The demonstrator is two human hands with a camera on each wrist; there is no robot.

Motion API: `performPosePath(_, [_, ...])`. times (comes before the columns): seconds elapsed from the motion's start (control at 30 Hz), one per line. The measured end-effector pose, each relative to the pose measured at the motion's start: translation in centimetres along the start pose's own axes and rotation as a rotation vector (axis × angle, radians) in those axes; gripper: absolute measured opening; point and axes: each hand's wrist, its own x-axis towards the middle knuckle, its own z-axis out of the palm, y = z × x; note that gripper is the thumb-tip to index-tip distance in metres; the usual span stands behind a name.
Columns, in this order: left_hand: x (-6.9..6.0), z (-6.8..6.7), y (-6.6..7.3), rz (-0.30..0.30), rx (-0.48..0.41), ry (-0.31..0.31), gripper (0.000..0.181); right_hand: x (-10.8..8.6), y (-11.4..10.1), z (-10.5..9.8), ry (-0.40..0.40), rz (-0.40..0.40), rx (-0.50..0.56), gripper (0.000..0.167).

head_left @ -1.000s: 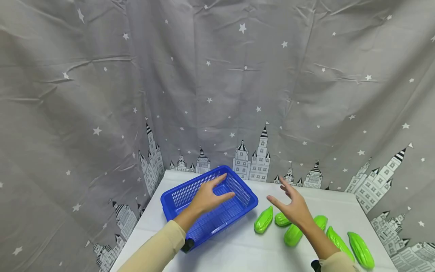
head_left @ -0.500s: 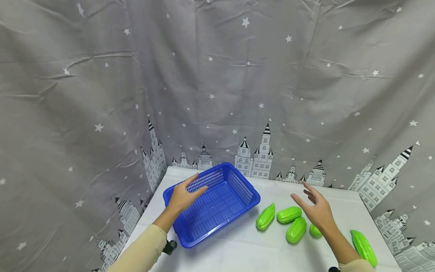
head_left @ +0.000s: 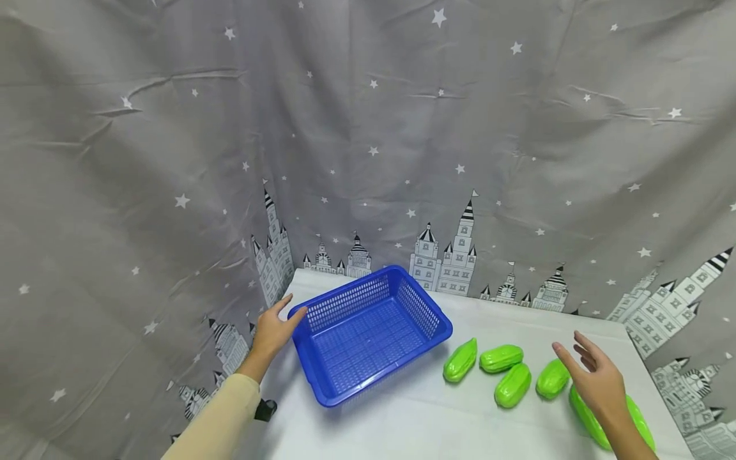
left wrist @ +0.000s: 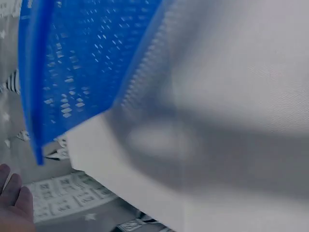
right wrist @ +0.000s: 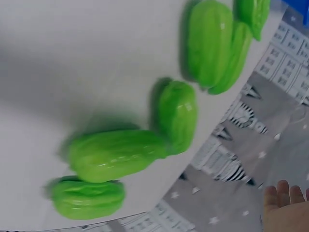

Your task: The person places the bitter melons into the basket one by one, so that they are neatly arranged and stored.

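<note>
A blue plastic basket (head_left: 374, 342) with perforated walls stands on the white tabletop, its inside bare. My left hand (head_left: 273, 332) hovers by the basket's left end, fingers spread and thumb apart; the thumb overlaps the rim in the head view, and contact cannot be told. In the left wrist view the hand (left wrist: 17, 205) appears apart from the basket (left wrist: 82, 63). Several glossy green ridged gourds lie to the right, among them a pointed gourd (head_left: 460, 361) beside the basket. Above the rightmost ones is my right hand (head_left: 600, 380), fingers extended and holding nothing, partly hiding a gourd (head_left: 586, 418).
A grey curtain (head_left: 368, 128) printed with stars and castles hangs behind the table and along its left side. White cloth (head_left: 414, 421) covers the table. In the right wrist view the gourds (right wrist: 116, 152) lie close together near the table's edge.
My hands have moved apart: the left from over the basket to its left end, the right rightward over the far gourds. The head view has shifted slightly.
</note>
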Motion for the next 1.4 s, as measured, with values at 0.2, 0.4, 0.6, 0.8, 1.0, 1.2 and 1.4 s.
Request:
performPosePath(0.2, [0.8, 1.3, -1.6, -0.059, -0.072, -0.043, 0.071, -0.3, 2.9, -1.9, 0.122, 0.189, -0.029, 0.085])
performPosePath(0.4, [1.4, 2.6, -2.8, -0.103, -0.127, -0.079, 0.068, -0.8, 6.2, -3.7, 0.195, 0.376, -0.010, 0.090])
performPosePath(0.6, [1.8, 4.0, -3.4, -0.114, -0.174, -0.086, 0.065, -1.7, 9.0, -4.9, 0.250, 0.520, 0.046, 0.092])
performPosePath(0.8, [1.9, 4.8, -3.8, -0.136, -0.285, -0.051, 0.060, -2.4, 10.9, -5.2, 0.280, 0.616, 0.113, 0.096])
performPosePath(1.0, [1.7, 4.1, -4.9, -0.162, -0.321, -0.034, 0.059, -1.7, 11.8, -4.3, 0.298, 0.653, 0.185, 0.097])
performPosePath(1.2, [1.6, 3.2, -5.9, -0.185, -0.302, -0.020, 0.058, -1.2, 12.5, -2.3, 0.368, 0.635, 0.219, 0.090])
performPosePath(1.4, [1.8, 3.1, -6.4, -0.193, -0.306, -0.005, 0.056, -1.5, 13.9, -1.5, 0.410, 0.593, 0.166, 0.082])
